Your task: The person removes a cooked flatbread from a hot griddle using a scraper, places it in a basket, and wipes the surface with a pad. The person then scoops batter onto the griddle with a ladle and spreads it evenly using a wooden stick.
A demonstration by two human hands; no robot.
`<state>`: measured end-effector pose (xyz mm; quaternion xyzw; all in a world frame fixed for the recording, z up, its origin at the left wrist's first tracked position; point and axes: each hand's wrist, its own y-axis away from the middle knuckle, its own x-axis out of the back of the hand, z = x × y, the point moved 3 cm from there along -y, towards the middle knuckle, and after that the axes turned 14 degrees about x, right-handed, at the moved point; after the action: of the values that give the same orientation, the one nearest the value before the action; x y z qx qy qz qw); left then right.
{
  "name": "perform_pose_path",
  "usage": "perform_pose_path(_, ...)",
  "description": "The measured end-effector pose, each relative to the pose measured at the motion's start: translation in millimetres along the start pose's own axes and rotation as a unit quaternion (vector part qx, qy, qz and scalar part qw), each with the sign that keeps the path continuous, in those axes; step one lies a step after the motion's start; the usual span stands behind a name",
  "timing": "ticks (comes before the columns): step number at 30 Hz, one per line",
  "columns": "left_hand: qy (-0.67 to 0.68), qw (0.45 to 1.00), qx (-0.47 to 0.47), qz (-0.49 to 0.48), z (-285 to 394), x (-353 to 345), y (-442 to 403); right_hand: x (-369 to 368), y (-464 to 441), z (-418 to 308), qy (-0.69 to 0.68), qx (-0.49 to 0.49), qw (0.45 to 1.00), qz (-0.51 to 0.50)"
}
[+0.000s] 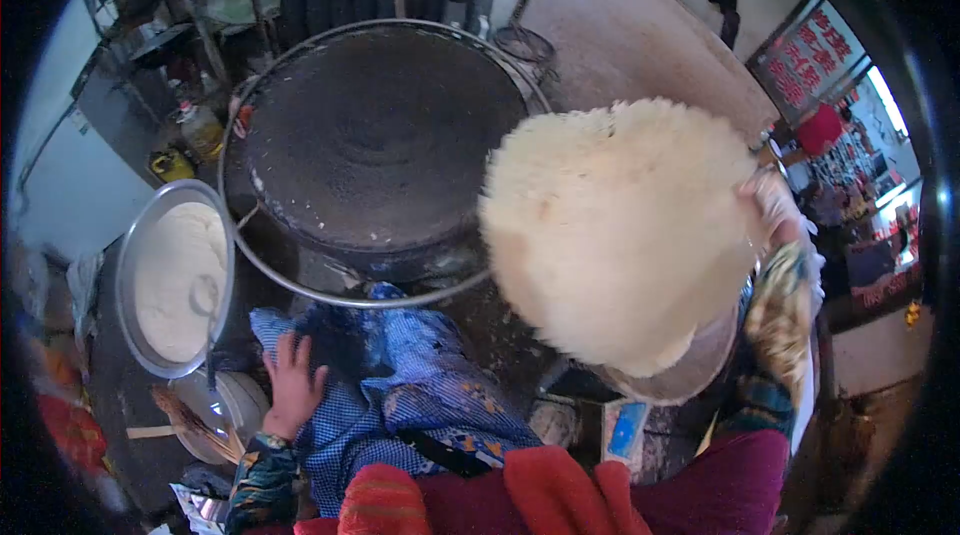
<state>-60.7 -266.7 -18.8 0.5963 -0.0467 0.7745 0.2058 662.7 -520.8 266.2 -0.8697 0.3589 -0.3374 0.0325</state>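
A large, thin, pale round pancake (620,235) is in the air right of the griddle, its edges blurred by motion. My right hand (773,203) grips its right edge, with some fingers hidden. To the left stands a wide, dark round griddle (385,135) with a metal ring (390,301) around it and a few pale crumbs on its surface. My left hand (293,387) holds nothing; its fingers are spread at the blue checked apron (345,435). Near that hand, a metal bowl (124,280) contains creamy white batter (175,255) and a ladle (205,297).
Below the bowl is a bucket (248,397) with a brush (180,413) and sticks in it. A round tray-like surface (690,370) lies partly under the pancake. An oil jug (200,130) stands behind the bowl. A pale slab (620,30) extends behind the griddle.
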Motion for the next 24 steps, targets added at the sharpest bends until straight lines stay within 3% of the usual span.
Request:
perform_pose_path(1, -0.014, 1.0, 0.024, -0.006, -12, -10, 3, 25, -26, -16, 0.236, 0.016, 0.965, -0.11)
perform_pose_path(2, -0.014, 0.999, 0.04, -0.025, -13, -10, 7, 50, -51, -33, 0.617, 0.073, 0.748, -0.232)
perform_pose_path(3, -0.019, 1.0, 0.023, -0.004, -15, -18, 8, 75, -77, -50, 0.772, 0.134, 0.556, -0.277)
perform_pose_path(5, -0.028, 0.999, -0.012, 0.045, -21, -36, 10, 43, -62, -127, 0.702, -0.02, 0.699, -0.135)
perform_pose_path(7, -0.029, 0.999, 0.002, 0.043, -12, -37, 9, 12, -73, -154, 0.674, -0.008, 0.737, -0.05)
perform_pose_path(9, -0.029, 0.999, 0.01, 0.038, -6, -33, 10, -14, -82, -111, 0.721, 0.248, 0.646, -0.039)
perform_pose_path(10, -0.03, 0.999, 0.008, 0.032, -6, -31, 11, -42, -72, -90, 0.736, 0.28, 0.614, -0.061)
perform_pose_path(11, -0.024, 0.999, 0.004, 0.033, -7, -30, 12, -79, -56, -72, 0.752, 0.249, 0.606, -0.071)
perform_pose_path(13, -0.011, 0.999, -0.006, 0.036, -8, -29, 15, -145, -12, -31, 0.7, 0.096, 0.706, -0.044)
perform_pose_path(15, -0.014, 0.999, 0.002, 0.032, -7, -27, 19, -193, 48, 59, 0.661, 0.1, 0.73, -0.144)
perform_pose_path(17, -0.024, 0.999, -0.006, 0.042, -8, -31, 20, -228, 101, 153, 0.596, -0.029, 0.772, -0.217)
perform_pose_path(18, -0.029, 0.999, -0.004, 0.044, -8, -32, 21, -251, 136, 231, 0.624, -0.019, 0.752, -0.213)
perform_pose_path(19, -0.036, 0.998, -0.001, 0.045, -8, -33, 23, -257, 159, 222, 0.561, -0.11, 0.788, -0.227)
perform_pose_path(24, -0.066, 0.997, -0.002, 0.043, -9, -36, 23, -281, 237, 263, 0.468, -0.25, 0.809, -0.252)
